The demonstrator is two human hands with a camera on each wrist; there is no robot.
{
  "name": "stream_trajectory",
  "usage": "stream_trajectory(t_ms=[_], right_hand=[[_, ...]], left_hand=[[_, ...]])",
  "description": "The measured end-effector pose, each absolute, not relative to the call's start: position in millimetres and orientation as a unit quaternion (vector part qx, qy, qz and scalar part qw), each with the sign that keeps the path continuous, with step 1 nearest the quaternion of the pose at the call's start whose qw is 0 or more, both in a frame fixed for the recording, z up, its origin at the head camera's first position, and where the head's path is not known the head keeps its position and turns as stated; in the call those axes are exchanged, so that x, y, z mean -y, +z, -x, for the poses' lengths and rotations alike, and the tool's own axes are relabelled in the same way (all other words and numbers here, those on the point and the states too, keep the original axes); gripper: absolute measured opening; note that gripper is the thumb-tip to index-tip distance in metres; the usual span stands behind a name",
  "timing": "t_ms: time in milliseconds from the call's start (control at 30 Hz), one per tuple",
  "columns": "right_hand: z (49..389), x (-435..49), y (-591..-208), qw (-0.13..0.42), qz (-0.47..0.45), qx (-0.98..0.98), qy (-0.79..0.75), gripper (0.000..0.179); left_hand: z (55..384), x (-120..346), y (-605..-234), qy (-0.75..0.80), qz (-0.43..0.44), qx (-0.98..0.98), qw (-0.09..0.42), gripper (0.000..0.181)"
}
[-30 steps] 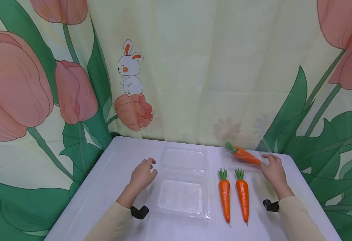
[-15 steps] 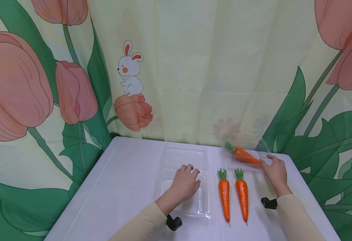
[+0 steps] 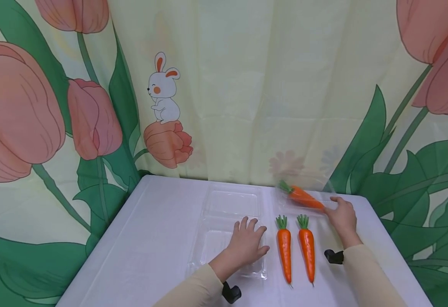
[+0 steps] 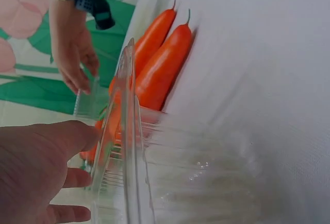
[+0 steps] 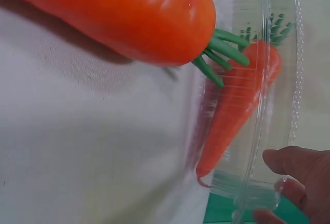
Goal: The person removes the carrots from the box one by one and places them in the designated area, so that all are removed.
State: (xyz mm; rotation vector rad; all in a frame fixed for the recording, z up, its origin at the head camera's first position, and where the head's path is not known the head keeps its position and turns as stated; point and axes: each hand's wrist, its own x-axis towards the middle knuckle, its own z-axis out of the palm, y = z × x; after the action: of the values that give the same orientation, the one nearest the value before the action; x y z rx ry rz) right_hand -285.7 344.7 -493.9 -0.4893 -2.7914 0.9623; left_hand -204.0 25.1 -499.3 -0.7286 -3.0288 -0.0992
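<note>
An opened clear plastic clamshell box [image 3: 208, 251] lies on the white table, its lid half [image 3: 233, 202] laid back towards the curtain. My left hand [image 3: 245, 245] reaches over its right side with fingers spread; in the left wrist view the thumb [image 4: 82, 135] is right at the rim. At the back right, another clear box [image 5: 281, 105] contains an orange carrot [image 3: 304, 198] with a green top. My right hand [image 3: 342, 217] pinches this box's near right corner between thumb and fingers. Between the boxes and my right forearm lie a carrot [image 3: 284, 251] and a second carrot [image 3: 307, 251], side by side.
A tulip-and-rabbit curtain [image 3: 239, 94] hangs behind the table [image 3: 151, 238], close to its back edge. The box with the carrot stands near that edge. Each wrist wears a black camera, such as the left one [image 3: 231, 292].
My left hand has moved right, from beside the opened box to over its right side, and its fingers have spread. My right hand has shifted slightly left along with the carrot's box.
</note>
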Motion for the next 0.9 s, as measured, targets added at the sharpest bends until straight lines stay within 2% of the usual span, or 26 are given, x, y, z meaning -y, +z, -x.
stream_trajectory(t_ms=[367,567,900], right_hand=[[287.8,-325.5,-490.5,0.058,0.156,0.932,0.322,0.053],[289.2,-318.8,-486.8,0.056,0.132,0.938,0.315,0.052],[290.5,-299.3,-486.3,0.021,0.123,0.938,0.324,0.055]], left_hand=[[207.0,-5.5,-501.6,-0.057,0.219,0.974,0.017,0.053],[207.8,10.9,-506.0,-0.072,0.204,0.976,0.039,0.051],[208.0,29.3,-508.9,-0.102,0.183,0.977,0.036,0.05]])
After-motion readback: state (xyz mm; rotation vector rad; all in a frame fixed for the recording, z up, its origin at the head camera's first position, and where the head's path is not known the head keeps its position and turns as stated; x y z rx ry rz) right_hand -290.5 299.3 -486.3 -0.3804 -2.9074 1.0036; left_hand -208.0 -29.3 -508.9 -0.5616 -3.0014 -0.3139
